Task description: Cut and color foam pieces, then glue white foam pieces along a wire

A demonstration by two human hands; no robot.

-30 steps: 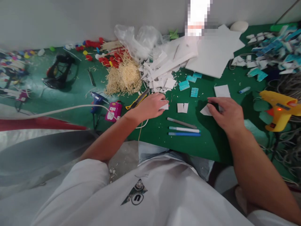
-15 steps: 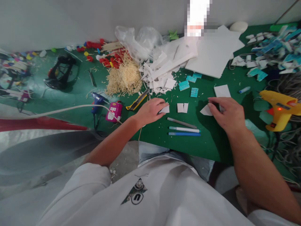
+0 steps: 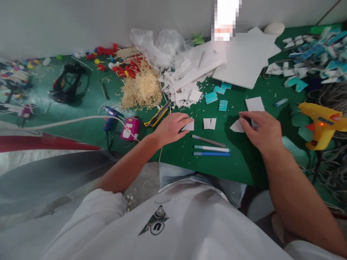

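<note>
Head camera: I see the left hand (image 3: 173, 127) left of the two white bits (image 3: 209, 124), thumb and fingers apart around a little card (image 3: 189, 125). The card sits between them; its long side is hidden. The right hand (image 3: 261, 130), right of the bits, curls by a white scrap (image 3: 236, 126); I can't tell if it pinches. Three pens (image 3: 212, 148) lie on the green table (image 3: 173, 153), nearer me than the bits. A grey wall (image 3: 81, 25) stands far behind them.

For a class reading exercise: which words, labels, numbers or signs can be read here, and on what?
"U" or "n", ringed, on the shirt; which way up is unclear.
Yellow glue gun: markings too blurred.
Pink box: markings too small.
Nothing else is legible.
</note>
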